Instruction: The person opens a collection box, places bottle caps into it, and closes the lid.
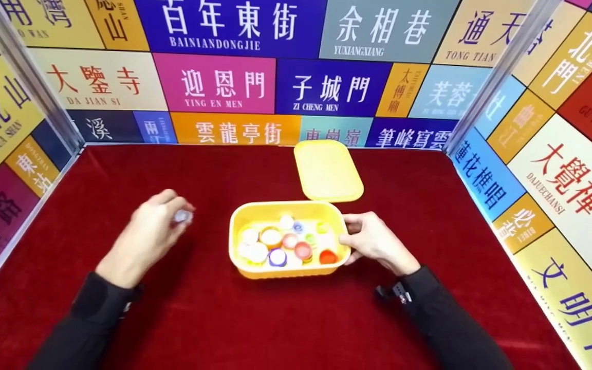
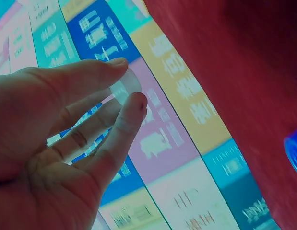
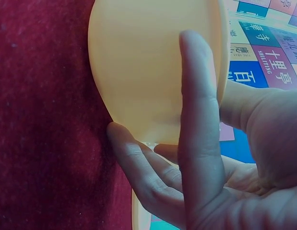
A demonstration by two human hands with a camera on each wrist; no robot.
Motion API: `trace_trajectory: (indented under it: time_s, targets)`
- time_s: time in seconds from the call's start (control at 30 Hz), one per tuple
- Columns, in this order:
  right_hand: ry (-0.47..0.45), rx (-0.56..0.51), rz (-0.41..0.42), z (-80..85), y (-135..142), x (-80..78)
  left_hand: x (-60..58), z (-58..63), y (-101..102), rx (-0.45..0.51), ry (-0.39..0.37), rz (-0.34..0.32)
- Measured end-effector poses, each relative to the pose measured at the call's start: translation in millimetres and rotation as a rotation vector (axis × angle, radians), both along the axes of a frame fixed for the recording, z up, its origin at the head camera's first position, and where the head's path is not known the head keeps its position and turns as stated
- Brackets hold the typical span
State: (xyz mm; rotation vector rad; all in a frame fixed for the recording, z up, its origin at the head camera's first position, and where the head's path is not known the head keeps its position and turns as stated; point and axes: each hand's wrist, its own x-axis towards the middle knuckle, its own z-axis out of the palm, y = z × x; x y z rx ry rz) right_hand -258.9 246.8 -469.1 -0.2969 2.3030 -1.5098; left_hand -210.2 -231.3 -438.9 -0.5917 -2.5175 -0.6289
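Note:
My left hand [image 1: 148,234] is raised to the left of a yellow plastic box [image 1: 285,273]. Between thumb and fingertip it pinches a small clear, whitish bottle cap [image 2: 125,87]. Inside the box lie several round bottle caps, among them a red cap [image 1: 328,256], a pink cap [image 1: 303,250] and a purple-edged white cap [image 1: 277,257]. My right hand [image 1: 375,240] grips the box's right end. In the right wrist view one finger [image 3: 198,96] lies along the box's outer wall, with the thumb on the rim side.
The flat yellow lid [image 1: 329,170] lies behind the box, slightly right. Dark red cloth [image 1: 198,318] covers the table. Colourful panels with printed characters [image 1: 214,82] wall it at the back and both sides.

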Motion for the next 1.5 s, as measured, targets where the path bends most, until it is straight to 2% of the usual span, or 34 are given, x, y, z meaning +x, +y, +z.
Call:
trace_trajectory:
  time_s: [0.23, 0.47, 0.6, 0.7, 0.77, 0.9, 1.03, 1.17, 1.27, 1.5]
  targets:
    - [0.009, 0.008, 0.001, 1.3, 0, -0.6, -9.9, 11.3, 54, -0.045, -0.022, -0.130]
    - [0.001, -0.002, -0.002, -0.4, -1, 0.0, -22.9, 19.8, 125, -0.200, 0.039, -0.262]
    - [-0.010, -0.011, -0.004, -1.4, 0, 0.1, -31.5, 23.1, 158, -0.312, 0.049, -0.300]
    - [-0.012, -0.008, -0.001, -1.4, 0, 0.3, -40.3, 25.7, 175, -0.396, 0.008, -0.307]
    - [-0.012, -0.003, -0.001, -1.2, 0, 0.5, -47.4, 27.6, 186, -0.419, -0.061, -0.320]
    - [-0.013, 0.002, -0.001, -0.6, 0, 0.3, -62.2, 26.7, 202, -0.416, -0.207, -0.359]
    - [-0.015, 0.001, 0.001, -0.5, -1, 0.2, -71.7, 21.0, 213, -0.410, -0.284, -0.366]
    - [-0.015, -0.002, 0.002, -0.3, -1, 0.5, -75.5, 18.8, 218, -0.396, -0.344, -0.353]
    - [-0.014, 0.000, 0.003, 0.2, -1, 0.3, -75.8, 19.0, 218, -0.376, -0.350, -0.355]
    - [-0.010, 0.003, 0.006, 0.6, 0, 0.2, -73.9, 18.0, 212, -0.367, -0.279, -0.377]
